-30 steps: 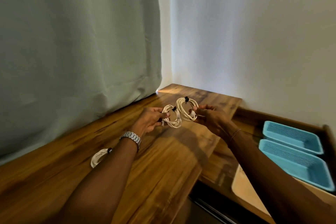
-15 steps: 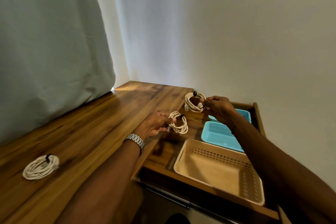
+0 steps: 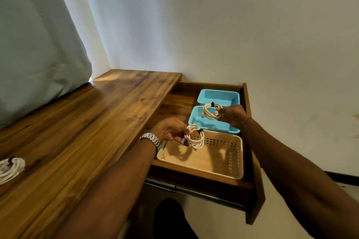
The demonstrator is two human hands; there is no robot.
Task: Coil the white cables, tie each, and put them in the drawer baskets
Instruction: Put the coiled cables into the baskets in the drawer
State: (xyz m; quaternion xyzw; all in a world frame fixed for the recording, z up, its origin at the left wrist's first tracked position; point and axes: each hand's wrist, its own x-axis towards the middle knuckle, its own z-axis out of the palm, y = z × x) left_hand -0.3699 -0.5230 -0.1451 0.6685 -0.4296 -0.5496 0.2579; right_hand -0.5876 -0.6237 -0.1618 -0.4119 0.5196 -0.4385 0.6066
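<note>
My left hand (image 3: 168,129) pinches a coiled white cable (image 3: 195,138) with a black tie, held over the far left corner of the beige basket (image 3: 213,163). A second tied white coil (image 3: 211,111) is pinched by my right hand (image 3: 232,115) above the near blue basket (image 3: 211,127). Behind that stands another blue basket (image 3: 218,96). All the baskets sit in the open wooden drawer (image 3: 252,186). On the desk's left edge lies a third tied coil (image 3: 10,168), partly cut off by the frame.
The wooden desktop (image 3: 87,122) runs along the left under a pale green curtain (image 3: 35,44). A white wall stands behind the drawer and to its right. A metal drawer rail (image 3: 194,192) shows under the drawer front.
Both hands have carried their coils rightward from above the desktop to over the drawer baskets. The view has swung right and down, bringing the whole drawer into sight.
</note>
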